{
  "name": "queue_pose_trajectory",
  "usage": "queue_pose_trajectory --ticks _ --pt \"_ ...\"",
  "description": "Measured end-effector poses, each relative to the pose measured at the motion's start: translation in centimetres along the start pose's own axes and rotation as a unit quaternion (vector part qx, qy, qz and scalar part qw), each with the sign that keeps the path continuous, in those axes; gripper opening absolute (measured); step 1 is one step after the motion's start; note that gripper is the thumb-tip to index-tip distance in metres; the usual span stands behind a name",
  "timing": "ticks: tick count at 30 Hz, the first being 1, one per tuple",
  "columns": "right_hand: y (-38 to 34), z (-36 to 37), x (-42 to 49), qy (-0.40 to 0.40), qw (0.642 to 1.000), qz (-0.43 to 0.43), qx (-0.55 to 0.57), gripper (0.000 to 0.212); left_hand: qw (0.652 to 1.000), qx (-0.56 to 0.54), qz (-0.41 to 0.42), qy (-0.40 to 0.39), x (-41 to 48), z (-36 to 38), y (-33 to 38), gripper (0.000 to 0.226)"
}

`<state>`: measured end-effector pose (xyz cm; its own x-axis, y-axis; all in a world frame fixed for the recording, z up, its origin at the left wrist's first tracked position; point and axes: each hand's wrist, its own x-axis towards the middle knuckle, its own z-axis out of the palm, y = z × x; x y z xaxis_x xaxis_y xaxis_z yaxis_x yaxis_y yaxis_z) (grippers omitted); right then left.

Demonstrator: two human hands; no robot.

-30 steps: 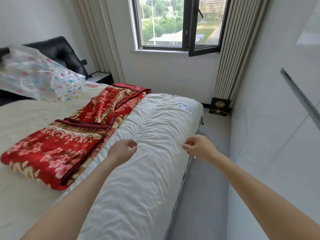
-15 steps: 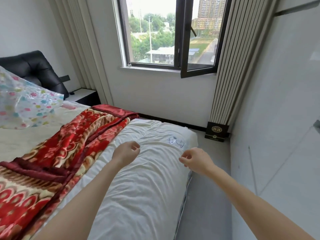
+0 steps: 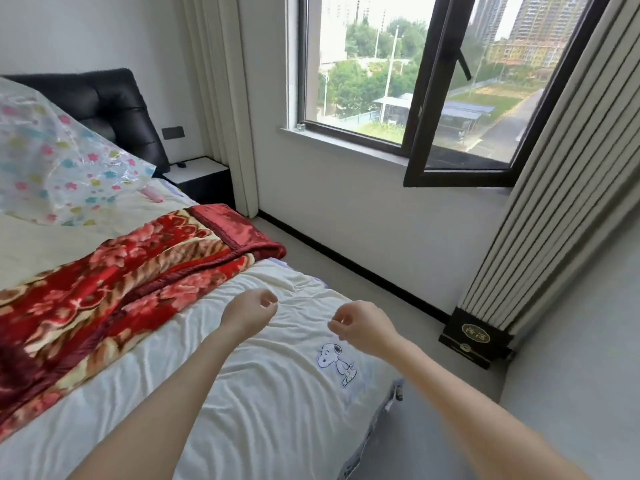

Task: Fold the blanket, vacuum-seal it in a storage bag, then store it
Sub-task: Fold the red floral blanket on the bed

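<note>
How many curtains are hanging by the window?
2. One pale curtain hangs left of the window, near the nightstand; one striped curtain hangs right of it, reaching down toward a black box on the floor.

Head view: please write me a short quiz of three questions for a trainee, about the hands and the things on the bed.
1. Fill in: the left hand and the right hand reach out over the white ____.
2. True or false: the red blanket lies on the bed, outside the spotted storage bag.
3. Which one is nearest to the cartoon dog print? A. left hand B. right hand C. red blanket

Key:
1. quilt
2. true
3. B
</note>
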<state>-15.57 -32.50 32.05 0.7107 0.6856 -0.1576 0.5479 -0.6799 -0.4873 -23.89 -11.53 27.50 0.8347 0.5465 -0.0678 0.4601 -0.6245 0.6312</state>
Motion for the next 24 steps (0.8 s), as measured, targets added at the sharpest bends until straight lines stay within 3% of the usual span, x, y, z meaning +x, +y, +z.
queue_pose_trajectory --ticks 2,10,16,24 --pt "1.5 -1.4 4.1 -0.015 1.000 -0.027 -0.007 0.030 1.000 -0.001 -0.026 0.008 3.2 1.2 0.6 0.021" --pt "8.7 -6.6 22.4 -0.059 0.994 -0.094 -0.012 0.032 0.994 -0.003 -0.097 0.050 20.6 5.5 3.8 0.017" --pt "12.0 -10.1 35.5 -0.117 0.984 -0.133 -0.019 0.014 0.984 -0.025 -0.161 0.074 33.2 7.3 6.0 0.015" --pt "15.2 -11.6 52.7 -0.194 0.953 -0.228 -0.052 0.017 0.957 -0.021 -0.251 0.146 44.7 9.4 6.4 0.014"
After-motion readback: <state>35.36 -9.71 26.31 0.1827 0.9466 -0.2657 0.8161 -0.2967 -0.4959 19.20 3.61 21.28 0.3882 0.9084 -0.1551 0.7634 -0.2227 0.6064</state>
